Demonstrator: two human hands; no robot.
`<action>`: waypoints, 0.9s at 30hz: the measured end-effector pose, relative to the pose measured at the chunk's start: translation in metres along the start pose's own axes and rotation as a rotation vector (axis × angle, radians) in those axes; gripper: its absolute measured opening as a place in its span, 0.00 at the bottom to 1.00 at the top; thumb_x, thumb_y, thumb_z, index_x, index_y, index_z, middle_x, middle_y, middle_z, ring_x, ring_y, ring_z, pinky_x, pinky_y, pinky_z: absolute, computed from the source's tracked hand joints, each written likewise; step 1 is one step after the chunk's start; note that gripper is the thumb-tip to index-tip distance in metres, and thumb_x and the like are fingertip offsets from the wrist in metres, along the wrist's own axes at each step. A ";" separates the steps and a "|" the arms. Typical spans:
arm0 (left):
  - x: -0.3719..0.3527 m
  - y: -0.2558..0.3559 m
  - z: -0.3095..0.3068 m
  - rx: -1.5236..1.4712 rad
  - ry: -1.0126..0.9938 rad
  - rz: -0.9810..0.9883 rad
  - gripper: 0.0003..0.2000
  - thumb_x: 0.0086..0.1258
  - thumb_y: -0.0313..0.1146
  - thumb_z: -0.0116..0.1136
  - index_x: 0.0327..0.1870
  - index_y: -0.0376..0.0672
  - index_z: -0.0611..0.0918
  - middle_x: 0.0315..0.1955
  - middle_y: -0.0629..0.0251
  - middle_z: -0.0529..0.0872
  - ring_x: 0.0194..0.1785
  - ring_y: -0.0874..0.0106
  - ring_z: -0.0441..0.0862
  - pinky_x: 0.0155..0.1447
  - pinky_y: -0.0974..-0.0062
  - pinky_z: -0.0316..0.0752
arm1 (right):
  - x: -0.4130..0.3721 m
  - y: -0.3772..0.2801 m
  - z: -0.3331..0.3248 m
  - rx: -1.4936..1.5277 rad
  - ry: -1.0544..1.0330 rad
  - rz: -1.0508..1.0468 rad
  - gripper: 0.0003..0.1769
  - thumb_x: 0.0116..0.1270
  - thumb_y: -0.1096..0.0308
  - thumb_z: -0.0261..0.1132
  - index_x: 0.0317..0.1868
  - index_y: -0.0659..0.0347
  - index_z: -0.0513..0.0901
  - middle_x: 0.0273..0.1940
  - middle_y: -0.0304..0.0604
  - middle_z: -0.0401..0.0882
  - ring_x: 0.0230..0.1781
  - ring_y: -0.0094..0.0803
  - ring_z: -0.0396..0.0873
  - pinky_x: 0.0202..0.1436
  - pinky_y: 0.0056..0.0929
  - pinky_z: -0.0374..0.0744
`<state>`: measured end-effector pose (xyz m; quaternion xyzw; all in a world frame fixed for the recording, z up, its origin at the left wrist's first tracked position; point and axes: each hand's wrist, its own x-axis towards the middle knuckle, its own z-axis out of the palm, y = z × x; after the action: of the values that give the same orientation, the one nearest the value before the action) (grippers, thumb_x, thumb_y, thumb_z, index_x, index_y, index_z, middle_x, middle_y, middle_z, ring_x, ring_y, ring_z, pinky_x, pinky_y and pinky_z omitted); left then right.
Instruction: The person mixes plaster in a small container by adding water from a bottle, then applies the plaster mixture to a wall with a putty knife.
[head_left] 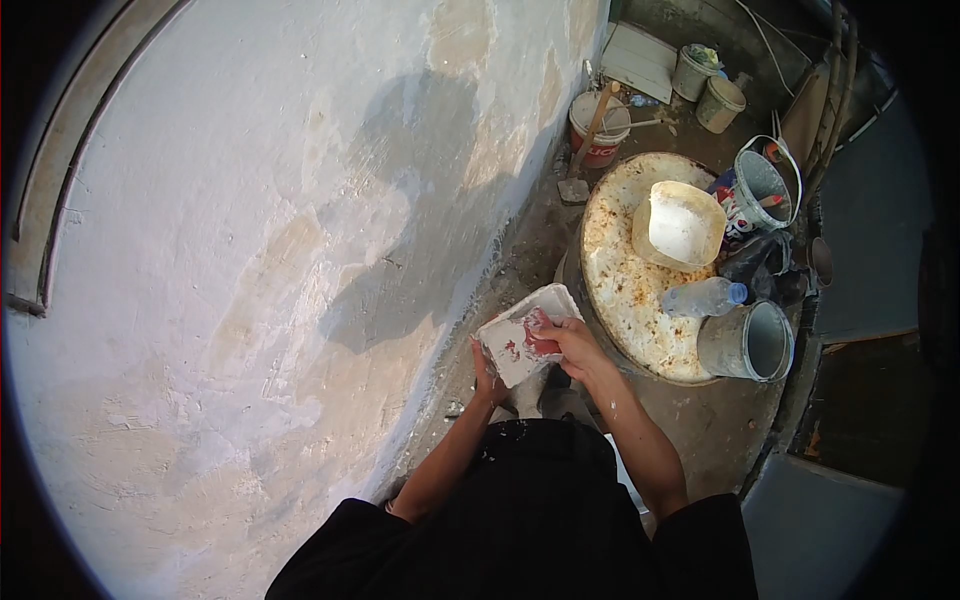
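Observation:
A pale rectangular tray (515, 372), smeared with white material, is held in front of my body. My left hand (486, 376) is closed round its left side, with the fingers partly hidden beneath it. A small red scraper (543, 334), spotted with white, is pinched in my right hand (574, 346) over the tray's right part. The scraper touches or nearly touches the tray's inner surface. To the left rises a wall (240, 250) with patchy white and beige plaster, and a shadow falls across it.
A round, rusty white tabletop (625, 290) at the right bears a yellowish tub (680, 225), a plastic bottle (700, 298) and a tipped bucket (745, 342). Another bucket (765, 185) lies behind. A red-and-white bucket (598, 140) stands near the wall, with two small pails (694, 74) beyond.

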<state>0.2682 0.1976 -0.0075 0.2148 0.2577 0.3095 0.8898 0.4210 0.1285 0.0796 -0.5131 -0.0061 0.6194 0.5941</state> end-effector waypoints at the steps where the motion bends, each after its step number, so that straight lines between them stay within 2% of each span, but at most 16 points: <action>1: 0.000 0.000 -0.001 -0.009 0.000 -0.001 0.37 0.72 0.67 0.31 0.71 0.47 0.65 0.64 0.57 0.73 0.65 0.58 0.72 0.69 0.56 0.68 | 0.002 0.003 -0.002 -0.004 -0.001 0.006 0.14 0.62 0.72 0.68 0.46 0.69 0.81 0.40 0.44 0.84 0.37 0.27 0.83 0.44 0.24 0.79; 5: 0.005 -0.004 -0.026 -0.125 0.044 -0.070 0.38 0.71 0.69 0.33 0.68 0.46 0.68 0.62 0.57 0.75 0.64 0.57 0.73 0.68 0.55 0.67 | 0.008 0.015 -0.015 -0.060 0.032 0.025 0.13 0.62 0.71 0.69 0.45 0.67 0.81 0.39 0.42 0.85 0.36 0.24 0.83 0.42 0.22 0.78; 8: 0.003 0.002 -0.034 -0.160 -0.071 -0.077 0.37 0.72 0.67 0.30 0.70 0.46 0.66 0.63 0.57 0.75 0.64 0.58 0.73 0.68 0.55 0.67 | 0.000 0.011 -0.009 -0.021 -0.010 -0.044 0.14 0.62 0.70 0.68 0.47 0.68 0.81 0.39 0.42 0.85 0.37 0.24 0.83 0.42 0.22 0.78; 11: 0.000 0.006 -0.023 -0.050 0.162 -0.042 0.39 0.71 0.69 0.30 0.69 0.44 0.67 0.63 0.57 0.75 0.65 0.58 0.73 0.68 0.55 0.67 | 0.002 0.014 -0.012 -0.015 -0.019 -0.064 0.16 0.63 0.73 0.67 0.49 0.70 0.80 0.40 0.43 0.84 0.37 0.25 0.83 0.43 0.23 0.80; 14: -0.006 0.010 -0.025 -0.060 0.034 -0.056 0.40 0.70 0.71 0.30 0.69 0.45 0.67 0.62 0.56 0.75 0.65 0.57 0.73 0.69 0.54 0.67 | 0.002 0.022 -0.013 -0.066 -0.007 -0.084 0.16 0.63 0.75 0.66 0.51 0.72 0.79 0.42 0.45 0.84 0.39 0.27 0.84 0.44 0.25 0.82; 17: -0.011 0.015 -0.020 -0.058 0.121 -0.137 0.41 0.69 0.71 0.30 0.68 0.44 0.68 0.62 0.55 0.75 0.64 0.57 0.73 0.69 0.54 0.67 | 0.007 0.037 -0.007 -0.026 0.047 -0.118 0.15 0.62 0.76 0.67 0.48 0.74 0.80 0.38 0.48 0.84 0.32 0.29 0.84 0.39 0.26 0.83; 23: -0.014 0.021 -0.020 0.025 0.163 -0.112 0.41 0.69 0.72 0.30 0.68 0.44 0.68 0.62 0.55 0.75 0.64 0.57 0.74 0.68 0.54 0.68 | 0.012 0.050 -0.008 0.078 0.006 -0.033 0.15 0.64 0.75 0.65 0.51 0.72 0.79 0.43 0.47 0.84 0.39 0.29 0.84 0.44 0.26 0.83; 27: -0.010 0.018 -0.034 -0.028 0.134 -0.052 0.41 0.69 0.71 0.30 0.68 0.44 0.68 0.62 0.57 0.75 0.64 0.58 0.74 0.68 0.56 0.68 | 0.005 0.046 -0.005 0.129 0.008 -0.038 0.14 0.64 0.75 0.65 0.50 0.71 0.79 0.42 0.46 0.84 0.38 0.29 0.84 0.44 0.26 0.82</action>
<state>0.2336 0.2107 -0.0206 0.1741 0.3176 0.3034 0.8813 0.3920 0.1157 0.0454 -0.4759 0.0267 0.6051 0.6377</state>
